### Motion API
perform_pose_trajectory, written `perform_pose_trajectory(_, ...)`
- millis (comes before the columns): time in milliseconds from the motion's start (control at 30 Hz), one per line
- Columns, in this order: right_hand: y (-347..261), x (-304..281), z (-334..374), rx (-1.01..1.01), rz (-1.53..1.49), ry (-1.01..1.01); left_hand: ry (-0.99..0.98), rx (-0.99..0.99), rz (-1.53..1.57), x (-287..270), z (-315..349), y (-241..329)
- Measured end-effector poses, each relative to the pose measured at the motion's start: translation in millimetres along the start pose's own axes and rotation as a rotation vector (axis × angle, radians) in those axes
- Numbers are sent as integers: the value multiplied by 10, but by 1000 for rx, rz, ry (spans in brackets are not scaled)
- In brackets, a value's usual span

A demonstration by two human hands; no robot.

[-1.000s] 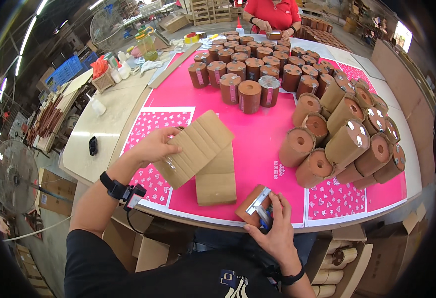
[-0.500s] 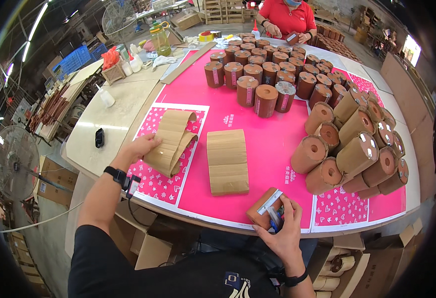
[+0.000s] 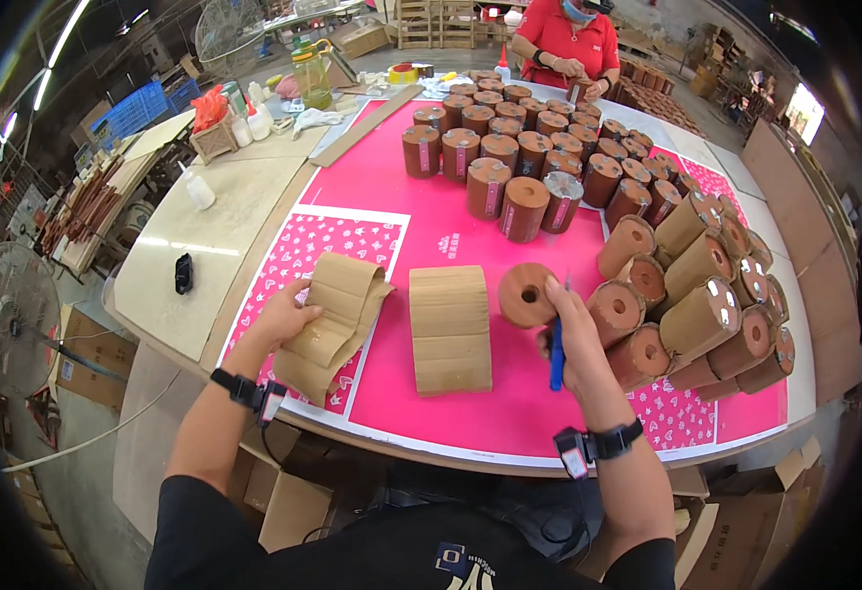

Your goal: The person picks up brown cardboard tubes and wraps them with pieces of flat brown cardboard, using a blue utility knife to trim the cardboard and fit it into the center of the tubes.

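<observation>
My left hand (image 3: 290,313) is closed on the upper left edge of several brown corrugated cardboard sheets (image 3: 338,300), which lie bent and loosely stacked at the left of the pink table. In my right hand (image 3: 578,339) is a reddish-brown cylinder (image 3: 516,309), its round end with a centre hole facing up. That same hand also keeps a slim blue-handled tool (image 3: 556,366) against the palm; its exact kind is unclear. Between both hands, a creased cardboard sheet (image 3: 451,334) lies on the pink surface.
Several brown cylinders (image 3: 524,197) stand upright at the back, and cardboard-wrapped ones (image 3: 698,313) are piled at right. A long flat strip (image 3: 367,126), a white bottle (image 3: 198,189) and a black band (image 3: 184,273) lie leftward. Across the table, a person in red (image 3: 569,49) handles a cylinder.
My right hand has raised the cylinder away from the near table edge and turned its holed end upward. The left-hand cardboard has shifted slightly nearer to me. The person opposite has moved their hands.
</observation>
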State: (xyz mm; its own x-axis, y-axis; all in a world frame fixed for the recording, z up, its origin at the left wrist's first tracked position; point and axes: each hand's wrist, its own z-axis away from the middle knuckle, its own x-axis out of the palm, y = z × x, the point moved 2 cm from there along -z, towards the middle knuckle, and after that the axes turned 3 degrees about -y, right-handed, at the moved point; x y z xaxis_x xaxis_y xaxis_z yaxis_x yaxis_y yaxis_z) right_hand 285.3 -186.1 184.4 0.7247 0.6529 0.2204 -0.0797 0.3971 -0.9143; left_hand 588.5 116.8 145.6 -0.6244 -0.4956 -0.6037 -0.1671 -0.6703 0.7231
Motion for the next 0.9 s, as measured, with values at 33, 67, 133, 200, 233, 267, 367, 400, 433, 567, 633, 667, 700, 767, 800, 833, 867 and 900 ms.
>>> perform_pose_trajectory(33, -24, 9, -103, -9, 10, 6, 23, 8, -66, -23, 60, 18)
perform_pose_trajectory(67, -18, 13, -216, 34, 11, 2, 20, 17, -55, -40, 95, 8)
perform_pose_trajectory(133, 6, 60, -435, 69, 19, -6, 43, 89, 150, -98, 168, -50)
perform_pose_trajectory(200, 12, 96, -624, 9, 68, 48, 60, 102, 222, -92, 204, -28)
perform_pose_trajectory(233, -3, 93, -692, -3, 81, 72, 48, 71, 257, -92, 276, 64)
perform_pose_trajectory(267, -15, 84, -787, -10, 84, 79, 36, 40, 290, -83, 307, 121)
perform_pose_trajectory(367, -90, 115, -943, 16, 17, 132, 168, 52, 168, -136, 348, 116)
perform_pose_trajectory(400, -124, 139, -959, -12, 26, 151, 167, 59, 168, -133, 353, 88)
perform_pose_trajectory(433, -154, 159, -971, -40, 35, 172, 383, 218, -121, -161, 381, 92)
perform_pose_trajectory(567, 39, 66, -1191, -526, 801, 489, 702, 592, -582, -47, 726, 754)
perform_pose_trajectory(633, 34, 164, -908, -700, 992, 431, 643, 714, -581, 172, 870, 954)
perform_pose_trajectory(667, 60, 207, -787, -868, 1180, 363, 577, 831, -582, 316, 934, 1013)
perform_pose_trajectory(700, 99, 111, -752, -907, 1229, 332, 573, 851, -575, 482, 983, 1091)
perform_pose_trajectory(767, 132, 159, -678, -908, 1234, 245, 377, 1001, -632, 750, 1107, 1136)
perform_pose_trajectory(800, 139, 179, -621, -899, 1246, 167, 376, 999, -632, 776, 1110, 1163)
perform_pose_trajectory(833, 135, 215, -546, -967, 1246, 145, 379, 960, -679, 789, 1113, 1181)
perform_pose_trajectory(867, 198, 199, -564, -966, 1243, 137, 381, 918, -727, 786, 1106, 1178)
perform_pose_trajectory(900, 274, 132, -594, -985, 1339, 87, 373, 924, -724, 751, 1000, 1170)
